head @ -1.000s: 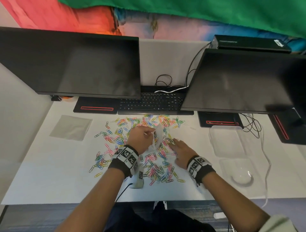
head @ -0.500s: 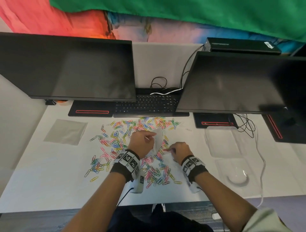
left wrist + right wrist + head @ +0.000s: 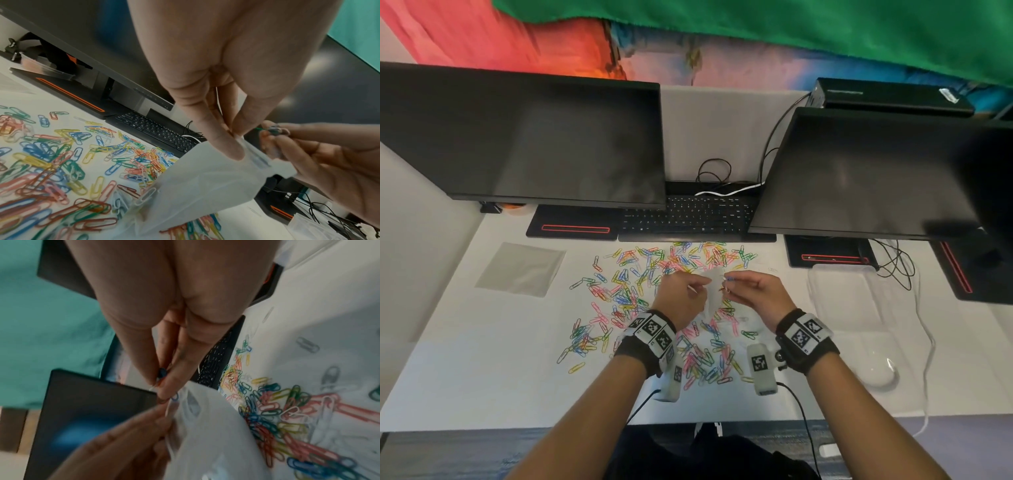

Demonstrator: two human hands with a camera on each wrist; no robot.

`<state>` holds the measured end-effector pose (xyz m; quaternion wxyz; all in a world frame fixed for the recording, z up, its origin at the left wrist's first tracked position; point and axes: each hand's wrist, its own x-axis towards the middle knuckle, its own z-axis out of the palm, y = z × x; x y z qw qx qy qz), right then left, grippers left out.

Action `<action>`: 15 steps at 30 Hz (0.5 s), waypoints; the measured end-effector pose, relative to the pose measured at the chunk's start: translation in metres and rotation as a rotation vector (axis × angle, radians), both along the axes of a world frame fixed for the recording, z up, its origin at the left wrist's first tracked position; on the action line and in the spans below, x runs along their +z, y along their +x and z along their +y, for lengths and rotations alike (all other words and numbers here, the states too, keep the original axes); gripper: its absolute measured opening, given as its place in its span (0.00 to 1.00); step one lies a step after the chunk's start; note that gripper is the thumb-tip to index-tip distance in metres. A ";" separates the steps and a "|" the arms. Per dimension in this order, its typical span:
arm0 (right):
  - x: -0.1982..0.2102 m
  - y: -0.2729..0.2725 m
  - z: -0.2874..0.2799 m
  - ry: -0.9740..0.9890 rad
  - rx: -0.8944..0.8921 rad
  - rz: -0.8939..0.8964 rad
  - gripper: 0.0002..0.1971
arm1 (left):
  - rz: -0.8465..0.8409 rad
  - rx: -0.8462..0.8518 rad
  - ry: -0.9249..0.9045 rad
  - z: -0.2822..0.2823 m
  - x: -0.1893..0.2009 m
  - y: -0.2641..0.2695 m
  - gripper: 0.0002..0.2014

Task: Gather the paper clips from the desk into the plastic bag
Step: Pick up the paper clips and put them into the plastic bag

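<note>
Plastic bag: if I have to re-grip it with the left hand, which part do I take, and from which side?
Take the plastic bag at its top rim, where the left hand pinches it now, coming from the left. It hangs limp from that edge, so the mouth stays facing the right hand bringing clips.

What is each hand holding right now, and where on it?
Left hand pinches the plastic bag at its top edge; right hand pinches a few paper clips in its fingertips.

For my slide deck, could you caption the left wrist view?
Left hand pinches the plastic bag at its mouth while the right hand brings paper clips to it.
</note>
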<state>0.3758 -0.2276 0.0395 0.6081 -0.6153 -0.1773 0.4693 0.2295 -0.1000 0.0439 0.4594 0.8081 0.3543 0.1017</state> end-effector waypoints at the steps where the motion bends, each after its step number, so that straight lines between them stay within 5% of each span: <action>1: -0.001 -0.005 0.003 -0.015 0.024 -0.067 0.13 | -0.006 -0.002 -0.002 -0.002 0.001 0.001 0.12; 5: -0.010 -0.018 0.016 -0.128 0.062 -0.455 0.14 | -0.031 0.027 -0.016 -0.003 0.006 0.004 0.11; 12: -0.006 -0.033 0.031 -0.232 0.056 -0.709 0.09 | -0.055 0.051 -0.030 0.000 0.011 0.004 0.11; 15: -0.002 -0.037 0.033 -0.245 0.268 -0.847 0.14 | -0.050 0.019 -0.006 0.001 0.010 0.002 0.11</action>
